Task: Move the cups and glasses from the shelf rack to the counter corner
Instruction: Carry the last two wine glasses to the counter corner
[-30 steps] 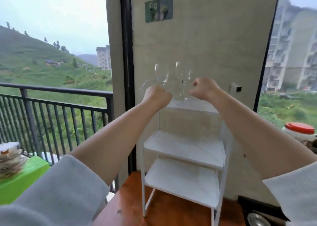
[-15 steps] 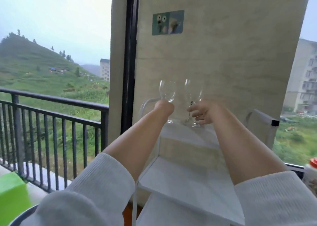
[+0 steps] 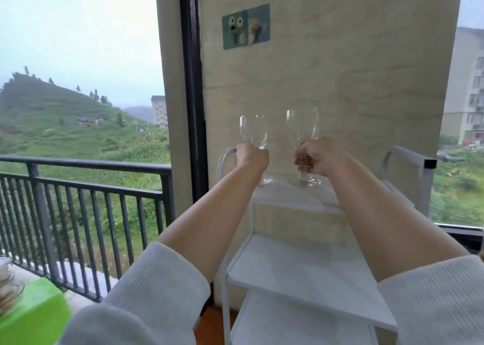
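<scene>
Two clear stemmed wine glasses stand upright on the top shelf of a white metal shelf rack (image 3: 309, 268) against the beige wall. My left hand (image 3: 251, 157) is closed around the stem of the left glass (image 3: 253, 132). My right hand (image 3: 318, 156) is closed around the stem of the right glass (image 3: 301, 128). Both glass feet sit at the top shelf surface; whether they touch it I cannot tell. The counter corner is not in view.
A black balcony railing (image 3: 86, 185) runs along the left behind a dark window frame (image 3: 192, 104). A green-covered surface (image 3: 34, 316) with stacked dishes is at the lower left. The rack's grey side handle (image 3: 408, 161) sticks up at the right.
The view has come closer to the rack and tipped up. Both hands have stayed on the glass stems at the top shelf.
</scene>
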Tool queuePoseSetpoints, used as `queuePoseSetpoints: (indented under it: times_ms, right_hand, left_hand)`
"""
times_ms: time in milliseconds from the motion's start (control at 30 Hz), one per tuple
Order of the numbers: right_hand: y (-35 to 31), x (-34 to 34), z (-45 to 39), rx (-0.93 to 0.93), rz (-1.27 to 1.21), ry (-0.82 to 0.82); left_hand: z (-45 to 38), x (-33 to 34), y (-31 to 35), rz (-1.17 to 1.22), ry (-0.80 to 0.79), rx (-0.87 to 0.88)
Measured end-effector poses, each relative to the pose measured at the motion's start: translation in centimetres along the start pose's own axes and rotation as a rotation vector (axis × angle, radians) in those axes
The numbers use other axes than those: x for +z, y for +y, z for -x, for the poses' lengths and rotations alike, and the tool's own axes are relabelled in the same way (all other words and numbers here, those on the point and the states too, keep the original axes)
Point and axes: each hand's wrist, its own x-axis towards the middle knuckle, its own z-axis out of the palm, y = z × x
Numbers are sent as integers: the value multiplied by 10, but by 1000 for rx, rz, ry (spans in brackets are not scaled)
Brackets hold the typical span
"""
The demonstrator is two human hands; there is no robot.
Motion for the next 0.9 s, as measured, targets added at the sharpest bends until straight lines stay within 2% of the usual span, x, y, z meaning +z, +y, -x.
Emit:
queuePoseSetpoints:
  times_ms: [167,300,433,567,667,767,900]
  right_hand:
    - [1,-2,31,-21,-25,30]
    - [-7,-5,72,-43,-64,32]
    - [-10,-9,135,-94,-168,86]
    - [-1,-23,213,-105,-201,159]
    - [12,-42,267,-76,-205,243]
    - [30,-76,322,-44,-146,335]
    - [45,-136,401,2,-117,502]
  left_hand:
    - [26,-17,-3,98,-7,44]
    - [69,-38,4,18,44,127]
    - [122,-57,2,-28,-1,233]
    - [180,-67,1,-80,-114,320]
    - [217,-57,0,-54,-170,294]
    - [262,-29,1,-31,-346,266]
    - [342,24,11,116,-604,256]
